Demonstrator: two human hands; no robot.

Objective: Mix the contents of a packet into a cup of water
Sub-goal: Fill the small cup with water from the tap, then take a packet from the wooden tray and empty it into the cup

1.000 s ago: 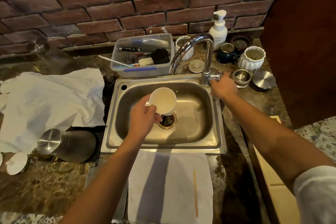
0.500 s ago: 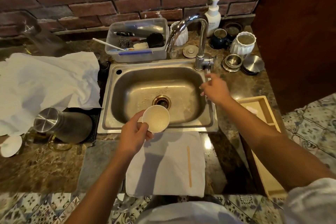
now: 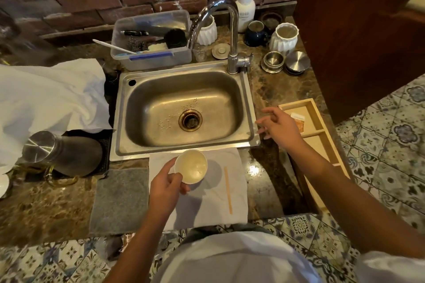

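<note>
Nearest, at six o'clock in the head view, a white cloth is spread on the bench, and over its far edge a white cup is held by the left hand, whose grip is curled round the cup's near-left wall and rim. Pale liquid is seen inside; whether the cup's base already rests on the cloth cannot be told. At three o'clock from the cup, a thin wooden stirrer lies lengthwise on the cloth, apart from the cup. Farther out, at about two o'clock, the right hand is held above the bench with its grip spread and nothing pinched. Just beyond it, a small orange-and-white packet lies in the far compartment of a wooden tray. At twelve o'clock the steel sink and its tap are found.

The packet appears untouched, so collecting it is judged the step in hand. Water could be slopped onto the cloth if the cup is set down tilted or released early. The packet, lying flat against the tray floor beside the divider, could be fumbled or pushed along it, and powder could be scattered if it is torn away from the cup.
</note>
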